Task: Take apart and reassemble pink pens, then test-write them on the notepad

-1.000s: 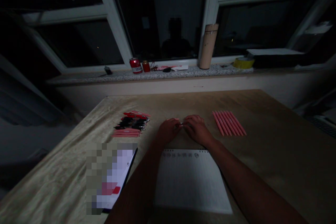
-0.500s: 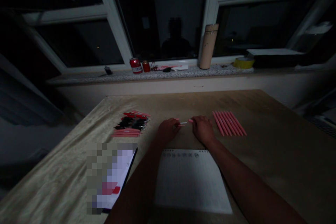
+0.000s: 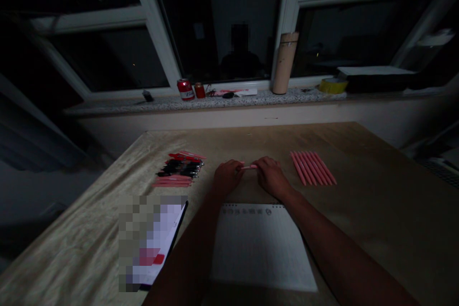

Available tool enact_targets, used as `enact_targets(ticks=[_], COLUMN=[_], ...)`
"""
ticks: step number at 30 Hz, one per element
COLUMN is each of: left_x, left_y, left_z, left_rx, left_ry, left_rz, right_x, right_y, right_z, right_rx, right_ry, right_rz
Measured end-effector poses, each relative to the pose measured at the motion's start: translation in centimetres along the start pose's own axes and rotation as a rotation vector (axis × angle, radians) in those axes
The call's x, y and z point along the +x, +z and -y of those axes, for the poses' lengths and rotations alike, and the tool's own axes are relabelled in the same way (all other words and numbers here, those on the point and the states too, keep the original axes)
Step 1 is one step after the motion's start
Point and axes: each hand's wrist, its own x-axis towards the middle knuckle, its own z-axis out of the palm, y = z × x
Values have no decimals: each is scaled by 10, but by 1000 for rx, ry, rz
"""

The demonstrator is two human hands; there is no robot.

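Note:
Between my two hands, above the far edge of the notepad, a pink pen [image 3: 248, 167] lies sideways. My left hand [image 3: 228, 177] is closed on its left part, and my right hand [image 3: 271, 177] pinches the pink piece at its right end. The two pink parts now touch or nearly touch; the exact join is too small to make out. To the right of my right hand, several pink pens [image 3: 313, 168] lie in a neat slanted row. Left of my left hand is a pile of pink, red and black pens [image 3: 180, 169].
A spiral notepad [image 3: 263, 248] lies under my forearms. Left of it rests a tablet or phone [image 3: 163, 244], partly blurred out. Along the windowsill [image 3: 158, 105] stand a red can [image 3: 185, 90], a smaller red can [image 3: 200, 90], a cardboard tube [image 3: 286, 63] and yellow tape [image 3: 333, 86].
My right hand has moved left towards my left hand. The gap between the two pink parts has closed, and the thin white refill that showed there is covered.

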Motion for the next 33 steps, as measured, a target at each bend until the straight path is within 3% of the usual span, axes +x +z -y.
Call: enact_targets(ticks=[33], left_x=[2], left_y=[5], left_z=[0], left_rx=[-35], left_ry=[78], left_rz=[46], right_x=[0], right_y=[3], right_z=[-2], right_rx=[80], right_ry=[-99], right_rz=[33])
